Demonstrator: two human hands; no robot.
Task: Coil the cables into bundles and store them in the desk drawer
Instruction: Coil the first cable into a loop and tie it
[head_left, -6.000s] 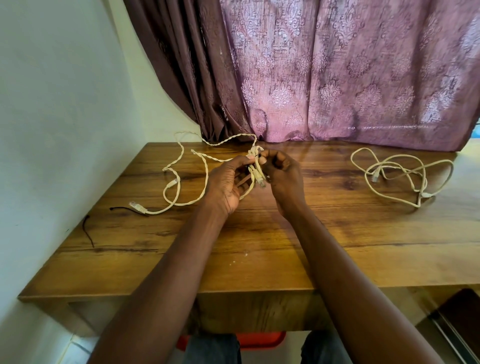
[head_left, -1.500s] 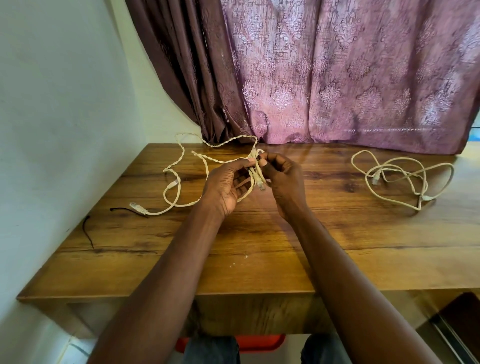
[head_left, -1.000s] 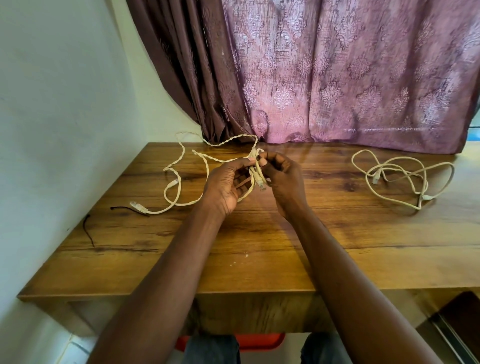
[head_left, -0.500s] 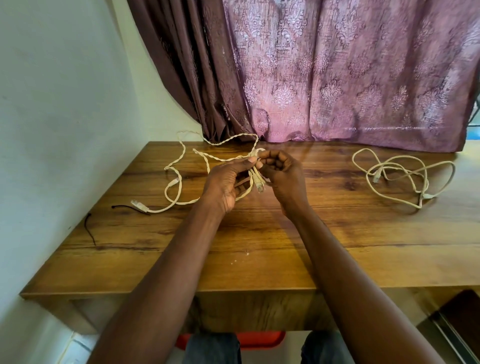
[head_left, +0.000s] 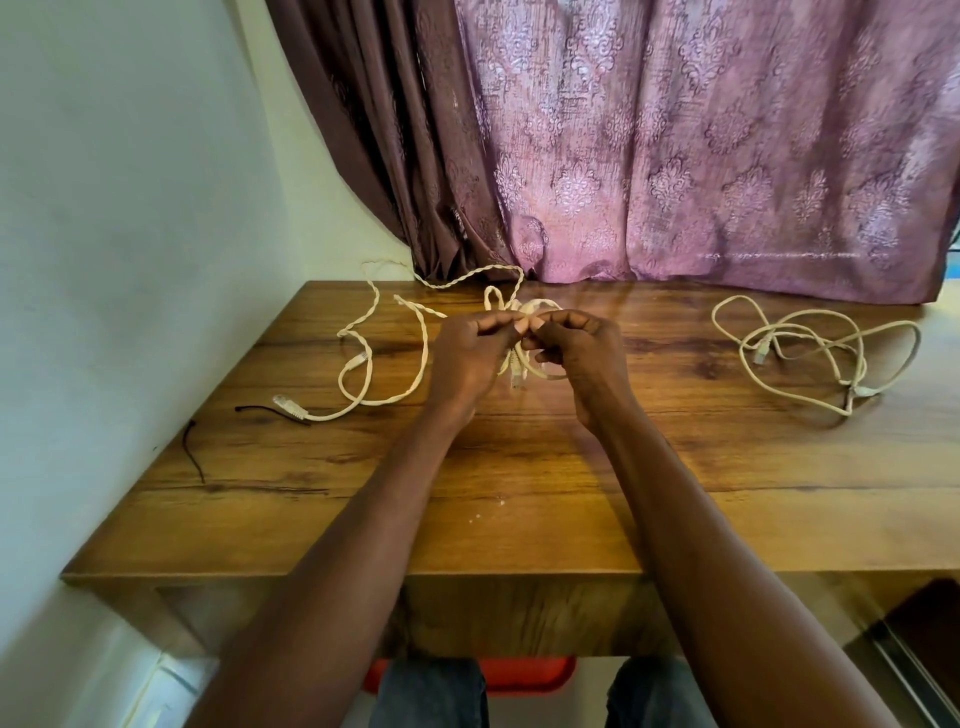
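A cream twisted cable (head_left: 423, 358) trails in loose loops over the left half of the wooden desk (head_left: 519, 467). My left hand (head_left: 470, 358) and my right hand (head_left: 579, 353) meet above the desk's middle, both pinching small loops of this cable, and a clear plug (head_left: 516, 371) hangs between them. One end plug (head_left: 288, 406) lies flat near the left edge. A second cream cable (head_left: 810, 353) lies in a loose tangle at the right. No drawer shows from this angle.
Two short black ties (head_left: 193, 449) lie near the desk's left edge. A white wall bounds the left side. A purple patterned curtain (head_left: 675, 145) hangs behind the desk. A red object (head_left: 519, 675) sits under the desk by my knees.
My hands have drawn closer together and turned slightly, fingertips now touching over the small loops. The trailing cable and the right cable have not moved.
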